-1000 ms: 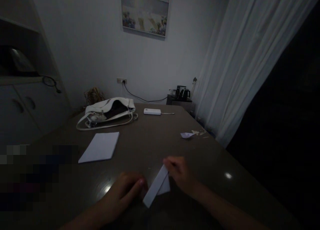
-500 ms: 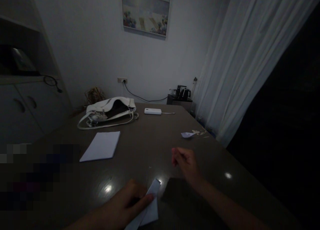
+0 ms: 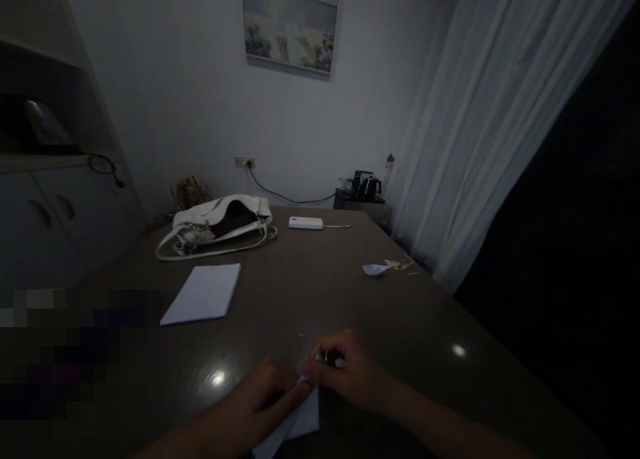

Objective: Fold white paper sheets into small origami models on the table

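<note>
Since half a second ago, when it hung apart beyond the paper, the right grip [image 3: 350,376] has come back toward the near side of the bench [image 3: 425,379] and met the left grip [image 3: 265,399], which has stayed on the folded paper [image 3: 306,416]. The right grip's thumb and forefinger now pinch the far end of that paper, right beside the left thumb. The left grip is closed on it too, thumb pressed on top and fingers curled along its left side. The folded paper is low on the near side of the bench, slanting away to the right, with a narrow folded strip and a wider flap showing on its right. Whether it rests on the bench or is lifted a little, I cannot tell.

Toward the bench's left edge lies a stack of white paper [image 3: 205,292], with a white bag [image 3: 215,210] beyond it near the far left corner. A white device [image 3: 305,223] with a short cable [image 3: 337,226] sits near the far edge, and a small folded paper piece [image 3: 375,270] lies near the right edge, beside pale flecks [image 3: 399,264]
</note>
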